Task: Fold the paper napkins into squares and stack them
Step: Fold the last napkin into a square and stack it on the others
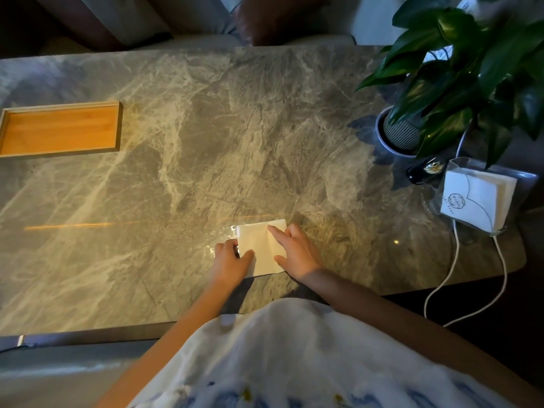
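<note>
Pressing napkin (262, 248), long axis near-to-far: right fingers (276, 232) flat, left fingers (231, 245) pinching edge.

Dim warm light, glare, wide-angle warping.

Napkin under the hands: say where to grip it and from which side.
Pinch its left edge from the left, thumb on top. The napkin lies flat on the table, so only an edge offers purchase; the left hand seems to pinch there, while the right hand presses its right side.
</note>
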`<state>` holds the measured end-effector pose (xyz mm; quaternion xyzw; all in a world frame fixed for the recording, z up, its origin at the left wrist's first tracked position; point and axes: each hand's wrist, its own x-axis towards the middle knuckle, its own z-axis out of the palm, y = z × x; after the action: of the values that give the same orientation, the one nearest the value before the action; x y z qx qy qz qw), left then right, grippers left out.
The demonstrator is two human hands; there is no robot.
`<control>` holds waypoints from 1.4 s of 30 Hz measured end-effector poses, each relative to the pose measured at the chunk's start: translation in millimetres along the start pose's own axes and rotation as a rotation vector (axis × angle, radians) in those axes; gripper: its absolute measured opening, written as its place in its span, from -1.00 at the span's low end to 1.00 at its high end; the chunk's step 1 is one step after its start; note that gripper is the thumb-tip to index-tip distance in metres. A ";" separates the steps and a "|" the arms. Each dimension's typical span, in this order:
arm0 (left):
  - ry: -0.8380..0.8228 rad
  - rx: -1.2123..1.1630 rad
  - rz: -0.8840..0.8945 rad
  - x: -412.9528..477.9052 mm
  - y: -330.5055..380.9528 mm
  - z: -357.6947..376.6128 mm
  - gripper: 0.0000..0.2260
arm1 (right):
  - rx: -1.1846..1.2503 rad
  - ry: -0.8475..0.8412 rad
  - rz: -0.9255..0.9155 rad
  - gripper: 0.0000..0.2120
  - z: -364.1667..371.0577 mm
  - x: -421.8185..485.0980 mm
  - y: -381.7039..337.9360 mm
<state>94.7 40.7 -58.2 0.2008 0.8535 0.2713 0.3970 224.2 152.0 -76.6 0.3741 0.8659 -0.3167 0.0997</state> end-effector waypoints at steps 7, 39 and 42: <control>-0.059 -0.038 -0.021 -4.2 12.4 6.0 -0.70 | -0.002 -0.002 -0.009 -0.32 -1.6 0.7 0.9; -0.128 -0.509 -0.222 -13.7 23.4 4.9 -0.74 | 0.018 -0.043 -0.023 -0.34 -12.0 -1.0 -0.1; -0.158 -0.534 -0.235 -13.4 26.0 4.1 -0.82 | 0.079 -0.034 -0.034 -0.41 -11.6 -2.0 3.5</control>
<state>109.3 54.5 -36.7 0.0097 0.7356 0.4220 0.5298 228.8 159.8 -68.4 0.3575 0.8572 -0.3585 0.0940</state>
